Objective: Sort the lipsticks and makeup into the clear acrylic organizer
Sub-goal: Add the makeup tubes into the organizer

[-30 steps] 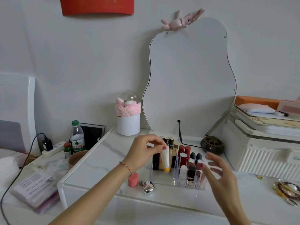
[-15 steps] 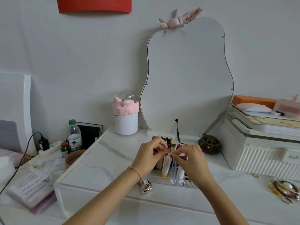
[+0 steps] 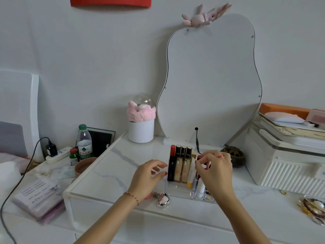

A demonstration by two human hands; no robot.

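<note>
The clear acrylic organizer [image 3: 177, 190] stands on the white marble table top. In its back row are a red lipstick [image 3: 171, 162] and three gold tubes with black caps [image 3: 182, 163]. A white tube with a yellow cap [image 3: 191, 175] stands cap-down beside them. My right hand [image 3: 215, 169] pinches the top of this tube, and it hides the compartments behind it. My left hand [image 3: 149, 176] hovers just left of the organizer, fingers apart, holding nothing. A small white stick [image 3: 200, 188] stands in a front compartment. A pink item [image 3: 149, 196] peeks out under my left wrist.
A silver heart trinket [image 3: 163, 199] lies by the organizer's front left corner. Behind it stand a wavy mirror [image 3: 211, 85], a white cup with a pink headband [image 3: 141, 131] and a dark round burner [image 3: 233, 155]. A white ribbed box [image 3: 284, 166] stands at right, jewellery [image 3: 314, 209] near it.
My left hand has let go of the white tube and drawn back to the left. My right hand came in and now holds the tube's top in the organizer.
</note>
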